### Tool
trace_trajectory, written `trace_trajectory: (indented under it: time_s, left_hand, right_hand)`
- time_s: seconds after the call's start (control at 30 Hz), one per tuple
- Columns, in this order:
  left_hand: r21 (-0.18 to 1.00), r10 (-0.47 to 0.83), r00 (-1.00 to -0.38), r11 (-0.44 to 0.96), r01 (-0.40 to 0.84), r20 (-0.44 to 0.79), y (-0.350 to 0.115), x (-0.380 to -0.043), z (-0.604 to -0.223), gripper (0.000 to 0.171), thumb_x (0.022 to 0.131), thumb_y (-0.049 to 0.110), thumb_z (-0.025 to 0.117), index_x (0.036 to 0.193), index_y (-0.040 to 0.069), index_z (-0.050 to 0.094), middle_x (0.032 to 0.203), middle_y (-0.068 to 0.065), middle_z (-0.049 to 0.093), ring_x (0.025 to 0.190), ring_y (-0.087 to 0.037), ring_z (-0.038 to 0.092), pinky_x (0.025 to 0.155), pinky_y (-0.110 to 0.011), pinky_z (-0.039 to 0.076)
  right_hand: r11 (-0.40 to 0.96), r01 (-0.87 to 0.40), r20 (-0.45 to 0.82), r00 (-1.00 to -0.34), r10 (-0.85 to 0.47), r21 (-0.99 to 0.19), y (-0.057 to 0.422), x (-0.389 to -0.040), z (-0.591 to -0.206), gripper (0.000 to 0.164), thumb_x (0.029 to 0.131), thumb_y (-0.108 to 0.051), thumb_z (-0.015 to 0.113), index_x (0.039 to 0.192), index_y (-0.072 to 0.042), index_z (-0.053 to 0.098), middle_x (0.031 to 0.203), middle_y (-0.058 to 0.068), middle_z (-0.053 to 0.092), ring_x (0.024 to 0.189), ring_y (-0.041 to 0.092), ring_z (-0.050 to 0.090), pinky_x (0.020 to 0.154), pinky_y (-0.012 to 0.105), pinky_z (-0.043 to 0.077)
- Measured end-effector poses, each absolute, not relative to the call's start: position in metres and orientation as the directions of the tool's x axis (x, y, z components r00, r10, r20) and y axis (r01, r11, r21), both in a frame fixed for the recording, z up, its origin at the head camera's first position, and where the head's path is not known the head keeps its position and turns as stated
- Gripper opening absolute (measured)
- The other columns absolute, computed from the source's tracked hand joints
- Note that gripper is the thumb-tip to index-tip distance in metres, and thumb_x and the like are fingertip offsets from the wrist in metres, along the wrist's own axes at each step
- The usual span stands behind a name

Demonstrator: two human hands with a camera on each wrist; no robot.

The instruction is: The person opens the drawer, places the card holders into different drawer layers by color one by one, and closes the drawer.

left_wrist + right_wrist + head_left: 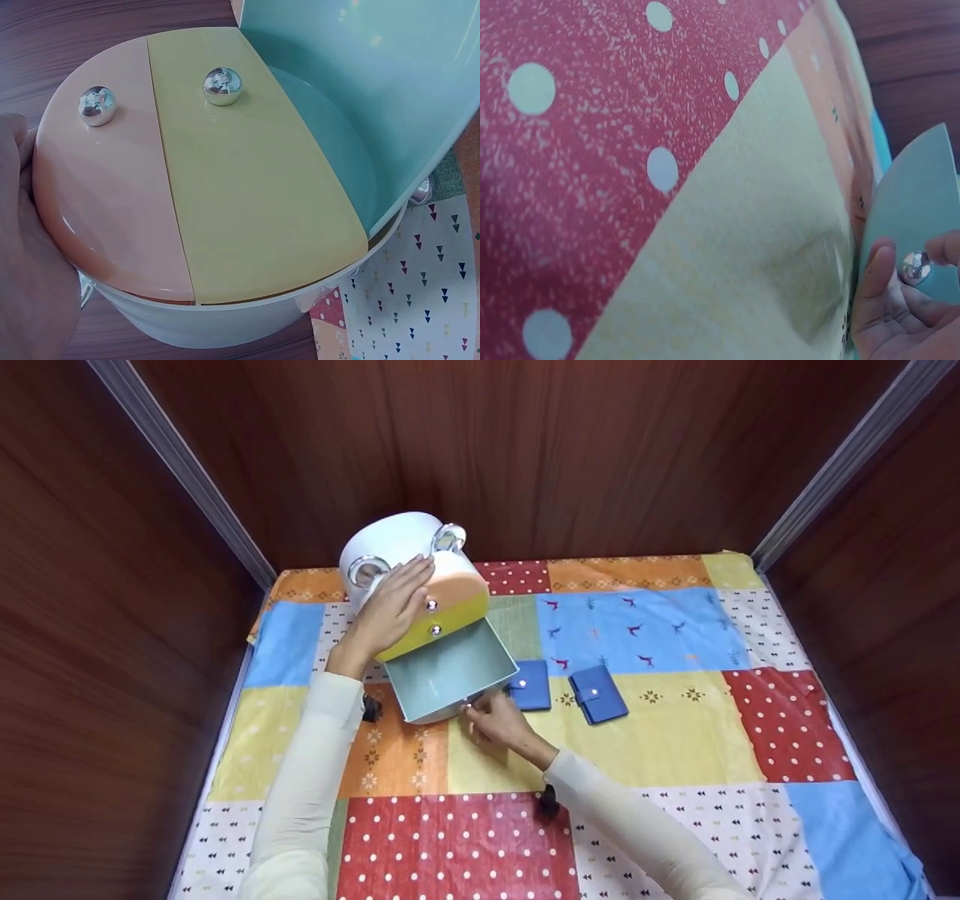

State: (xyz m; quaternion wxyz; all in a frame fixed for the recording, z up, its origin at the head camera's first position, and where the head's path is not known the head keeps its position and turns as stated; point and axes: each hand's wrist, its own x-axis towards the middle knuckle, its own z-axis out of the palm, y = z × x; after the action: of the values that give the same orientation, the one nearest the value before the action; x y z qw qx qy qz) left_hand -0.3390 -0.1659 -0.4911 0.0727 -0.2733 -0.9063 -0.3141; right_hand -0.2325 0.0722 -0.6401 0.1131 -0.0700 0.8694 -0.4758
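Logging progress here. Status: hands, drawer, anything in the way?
Left hand against white cabinet. Right hand on knob of bottom drawer, drawer open. No obvious obstruction; two blue wallets beside right hand.

Patchwork cloth [675, 742] spreading across the frame

Red, yellow, blue, orange, green and white patches are reaching down to the bottom edge, many bearing dots, flowers or arrowheads. Above and left of centre, a white drawer cabinet [394, 536] is resting. Below and right of centre, one blue wallet [535, 697] is lying partly hidden, near a second, tilted wallet [606, 703].
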Motion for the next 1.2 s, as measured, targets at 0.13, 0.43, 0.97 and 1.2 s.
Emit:
trace_trajectory:
  time_s: [0.13,0.43,0.97,1.2]
  left_hand:
    - [0.529,0.45,-0.84,0.653,0.541,0.304,-0.166,-0.339,-0.491,0.051,0.117,0.033,0.038,0.166,0.017,0.039,0.175,0.002,0.033,0.166,-0.022,0.024,0.139,-0.041,0.013]
    - [0.534,0.445,-0.843,0.654,0.536,0.302,-0.167,-0.34,-0.492,0.051,0.117,0.033,0.038,0.165,0.018,0.04,0.175,0.002,0.034,0.165,-0.022,0.025,0.139,-0.041,0.013]
    - [0.527,0.455,-0.84,0.656,0.541,0.296,-0.167,-0.339,-0.49,0.052,0.117,0.034,0.038,0.166,0.017,0.038,0.175,0.001,0.033,0.166,-0.021,0.024,0.139,-0.041,0.011]
    - [0.531,0.454,-0.843,0.658,0.535,0.287,-0.167,-0.339,-0.489,0.051,0.117,0.033,0.038,0.166,0.018,0.039,0.175,0.002,0.033,0.166,-0.022,0.024,0.139,-0.041,0.012]
  right_hand:
    - [0.514,0.011,-0.174,-0.947,-0.27,-0.857,0.08,-0.231,-0.636,0.024,0.103,-0.02,0.067,0.102,0.004,0.074,0.084,0.02,0.077,0.061,0.028,0.074,0.05,0.025,0.059]
    - [0.505,0.01,-0.165,-0.951,-0.263,-0.863,0.111,-0.234,-0.623,0.019,0.102,-0.011,0.067,0.112,0.003,0.074,0.097,0.022,0.078,0.079,0.041,0.077,0.068,0.045,0.068]
    - [0.461,-0.001,-0.067,-0.989,-0.131,-0.887,0.162,-0.262,-0.6,0.019,0.099,-0.005,0.064,0.105,0.008,0.076,0.088,0.025,0.076,0.071,0.026,0.071,0.061,0.028,0.063]
    - [0.459,0.061,-0.099,-0.993,-0.061,-0.886,0.18,-0.265,-0.596,0.019,0.101,-0.009,0.066,0.108,0.007,0.075,0.093,0.025,0.076,0.078,0.029,0.073,0.063,0.024,0.061]
